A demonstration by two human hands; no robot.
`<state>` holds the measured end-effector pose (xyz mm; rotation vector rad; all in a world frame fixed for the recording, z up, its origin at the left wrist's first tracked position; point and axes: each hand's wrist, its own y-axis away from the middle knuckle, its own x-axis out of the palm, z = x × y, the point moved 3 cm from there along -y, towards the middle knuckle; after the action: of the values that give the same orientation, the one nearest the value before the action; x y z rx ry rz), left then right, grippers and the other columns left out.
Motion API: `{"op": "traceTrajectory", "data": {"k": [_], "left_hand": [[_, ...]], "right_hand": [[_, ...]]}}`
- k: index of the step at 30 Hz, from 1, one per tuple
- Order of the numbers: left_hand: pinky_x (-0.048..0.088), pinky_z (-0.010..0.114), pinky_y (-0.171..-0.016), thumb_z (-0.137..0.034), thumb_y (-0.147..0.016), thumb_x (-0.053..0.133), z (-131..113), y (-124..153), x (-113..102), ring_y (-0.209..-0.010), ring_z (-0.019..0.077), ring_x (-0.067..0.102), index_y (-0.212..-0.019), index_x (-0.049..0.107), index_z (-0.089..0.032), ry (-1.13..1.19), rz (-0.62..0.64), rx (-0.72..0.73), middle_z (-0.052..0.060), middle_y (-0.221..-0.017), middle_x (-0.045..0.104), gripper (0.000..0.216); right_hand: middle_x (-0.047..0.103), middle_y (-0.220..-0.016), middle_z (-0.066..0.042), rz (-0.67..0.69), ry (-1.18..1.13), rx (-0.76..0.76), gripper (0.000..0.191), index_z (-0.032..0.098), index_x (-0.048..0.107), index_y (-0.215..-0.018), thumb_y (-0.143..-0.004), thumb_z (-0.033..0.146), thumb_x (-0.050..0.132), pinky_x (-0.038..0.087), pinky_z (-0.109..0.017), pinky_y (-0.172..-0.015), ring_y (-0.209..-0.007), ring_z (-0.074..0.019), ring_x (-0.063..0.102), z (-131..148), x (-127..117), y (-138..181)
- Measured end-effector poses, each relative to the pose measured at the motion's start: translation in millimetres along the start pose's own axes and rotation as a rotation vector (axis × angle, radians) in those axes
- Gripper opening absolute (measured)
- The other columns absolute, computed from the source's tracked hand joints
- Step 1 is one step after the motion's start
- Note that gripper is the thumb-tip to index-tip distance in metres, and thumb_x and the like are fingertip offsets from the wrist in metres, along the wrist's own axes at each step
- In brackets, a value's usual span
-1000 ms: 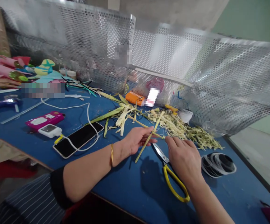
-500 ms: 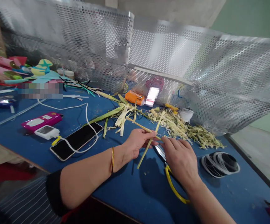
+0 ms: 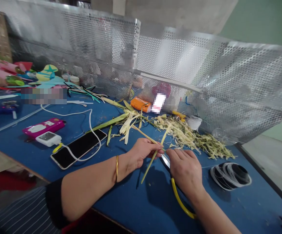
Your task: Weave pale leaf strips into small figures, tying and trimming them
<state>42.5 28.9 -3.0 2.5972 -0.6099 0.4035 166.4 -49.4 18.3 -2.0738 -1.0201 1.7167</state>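
My left hand (image 3: pixel 147 151) is closed in a pinch on two narrow dried-leaf strips, like corn husk, that cross at my fingertips. One pale green strip (image 3: pixel 148 167) slants from upper right to lower left. The tan strip (image 3: pixel 143 132) runs from upper left in towards my right hand. Curled with its knuckles up, my right hand (image 3: pixel 186 169) pinches the near end of that tan strip; its fingertips are partly hidden. Scissors with yellow handles (image 3: pixel 181 201) are below my right hand, their blades (image 3: pixel 165 161) pointing up-left; whether that hand also grips them is hidden.
Longer husk leaves (image 3: pixel 128 122) and shredded husk (image 3: pixel 177 131) lie beyond my hands. A black spool (image 3: pixel 239 174) with clear line stands at right. To the left are a phone (image 3: pixel 79 148), a white cable (image 3: pixel 91 120) and a magenta device (image 3: pixel 43 126). A perforated metal screen (image 3: pixel 170 58) borders the back.
My right hand has shifted slightly left, closer to my left hand. The crossed strips stay pinched in my left hand. The whole view has moved slightly.
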Motion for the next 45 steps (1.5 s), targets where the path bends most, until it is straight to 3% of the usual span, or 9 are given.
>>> {"op": "traceTrajectory", "data": {"k": [5, 10, 14, 18, 21, 28, 31, 39, 45], "left_hand": [[0.047, 0.021, -0.055, -0.021, -0.074, 0.074, 4.7, -6.2, -5.5, -0.06, 0.0103, 0.062, -0.075, 0.073, -0.013, 0.079, 0.116, -0.084, 0.007, -0.075, 0.072, 0.008], [0.048, 0.024, -0.062, -0.022, -0.076, 0.072, -3.1, -5.1, -7.0, -0.071, 0.0133, 0.067, -0.084, 0.074, -0.016, 0.055, 0.047, 0.026, 0.009, -0.087, 0.074, 0.01], [0.047, 0.023, -0.065, -0.015, -0.073, 0.072, -9.5, 1.2, -2.8, -0.073, 0.0133, 0.067, -0.082, 0.072, -0.016, 0.061, -0.011, 0.079, 0.006, -0.083, 0.074, 0.008], [0.046, 0.022, -0.064, -0.013, -0.072, 0.073, -11.0, 7.1, 1.8, -0.07, 0.0123, 0.066, -0.086, 0.07, -0.013, 0.094, -0.018, 0.063, 0.006, -0.079, 0.073, 0.014], [0.046, 0.023, -0.063, -0.011, -0.07, 0.073, -9.4, 8.3, 3.1, -0.072, 0.0138, 0.068, -0.091, 0.068, -0.013, 0.112, -0.018, 0.055, 0.008, -0.084, 0.074, 0.021], [0.047, 0.024, -0.062, -0.015, -0.071, 0.073, -4.9, 6.1, 2.8, -0.067, 0.0132, 0.066, -0.086, 0.068, -0.014, 0.054, -0.006, 0.132, 0.008, -0.079, 0.073, 0.016], [0.05, 0.027, -0.066, -0.013, -0.07, 0.073, -4.1, 5.5, 3.8, -0.071, 0.016, 0.067, -0.084, 0.068, -0.014, 0.074, -0.002, 0.168, 0.007, -0.076, 0.072, 0.015], [0.054, 0.03, -0.068, -0.009, -0.064, 0.076, 1.2, 0.7, 3.0, -0.066, 0.016, 0.067, -0.074, 0.066, -0.013, 0.149, -0.044, 0.181, 0.004, -0.068, 0.07, 0.015], [0.053, 0.028, -0.068, -0.013, -0.07, 0.075, -4.5, 4.4, 3.2, -0.066, 0.0153, 0.067, -0.083, 0.065, -0.013, 0.104, -0.026, 0.187, 0.007, -0.075, 0.072, 0.016]], "right_hand": [[0.065, -0.072, -0.003, 0.031, 0.01, 0.026, 0.022, 0.018, 0.063, -0.09, -0.088, 0.004, 0.046, 0.034, -0.031, -0.075, -0.066, -0.0172, 0.057, -3.8, 1.8, -0.2], [0.068, -0.107, -0.013, -0.116, -0.024, 0.069, 0.024, 0.016, 0.06, -0.115, -0.093, 0.017, 0.051, 0.037, -0.036, -0.089, -0.104, -0.0257, 0.059, -4.1, -12.8, -2.5], [0.071, -0.087, -0.006, -0.128, -0.146, 0.038, 0.013, 0.019, 0.065, -0.094, -0.094, 0.022, 0.052, 0.037, -0.034, -0.082, -0.084, -0.0212, 0.063, 5.7, -18.7, -0.7], [0.068, -0.071, -0.001, 0.111, -0.49, 0.33, 0.019, 0.02, 0.063, -0.097, -0.094, 0.034, 0.05, 0.037, -0.029, -0.062, -0.062, -0.0179, 0.059, 9.7, 0.5, 6.1], [0.06, -0.063, 0.002, 0.251, -0.83, 0.555, 0.023, 0.021, 0.061, -0.085, -0.093, 0.039, 0.049, 0.034, -0.025, -0.053, -0.055, -0.0148, 0.052, 13.1, 17.0, 11.6], [0.057, -0.063, 0.001, 0.236, -1.328, 0.761, 0.029, 0.02, 0.055, -0.072, -0.087, 0.044, 0.055, 0.039, -0.025, -0.057, -0.059, -0.0145, 0.05, 20.4, 22.3, 8.6], [0.056, -0.057, 0.002, 0.281, -1.349, 0.764, 0.031, 0.02, 0.056, -0.069, -0.088, 0.045, 0.053, 0.039, -0.025, -0.056, -0.056, -0.0142, 0.049, 23.8, 20.9, 8.4], [0.05, -0.054, 0.004, 0.198, -1.024, 0.539, 0.032, 0.02, 0.05, -0.062, -0.09, 0.034, 0.05, 0.031, -0.023, -0.05, -0.05, -0.0108, 0.041, 21.1, 9.1, 10.0], [0.063, -0.066, 0.0, 0.21, -1.394, 0.838, 0.029, 0.018, 0.062, -0.079, -0.085, 0.046, 0.059, 0.045, -0.026, -0.06, -0.058, -0.0145, 0.057, 20.6, 21.7, 9.4]]}}
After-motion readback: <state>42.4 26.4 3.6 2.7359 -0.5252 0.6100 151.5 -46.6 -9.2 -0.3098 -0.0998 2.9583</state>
